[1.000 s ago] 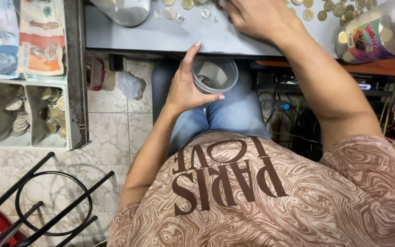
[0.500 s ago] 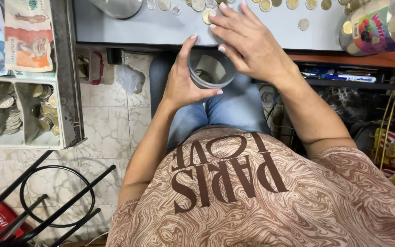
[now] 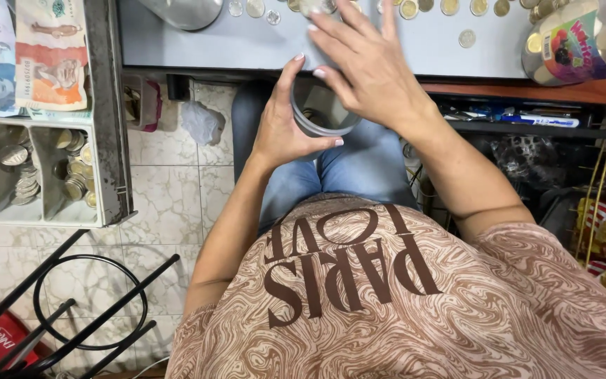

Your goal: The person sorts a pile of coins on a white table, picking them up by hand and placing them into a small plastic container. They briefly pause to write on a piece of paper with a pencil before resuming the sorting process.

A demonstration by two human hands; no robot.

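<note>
While our left hand (image 3: 283,133) wraps its fingers and thumb around the side of a small round grey container (image 3: 322,111), we hold that container just below the front edge of the grey surface (image 3: 247,43), above our lap. Our right hand (image 3: 367,67) lies spread and flat, fingers fanned wide, partly over the container's mouth and partly over the surface edge; it grips nothing that we can see. Beyond its fingertips a row of coins (image 3: 450,8) lies scattered along the surface, some silver, some gold in colour. At the right end of the surface a clear jar with a colourful label (image 3: 569,42) lies tilted, coins showing inside it. To our left an open cash drawer (image 3: 110,140) holds banknotes (image 3: 50,56) in its upper part and heaps of coins in its lower compartments. Below the drawer a black metal wire stand (image 3: 85,309) rests on the tiled floor (image 3: 170,203).
</note>
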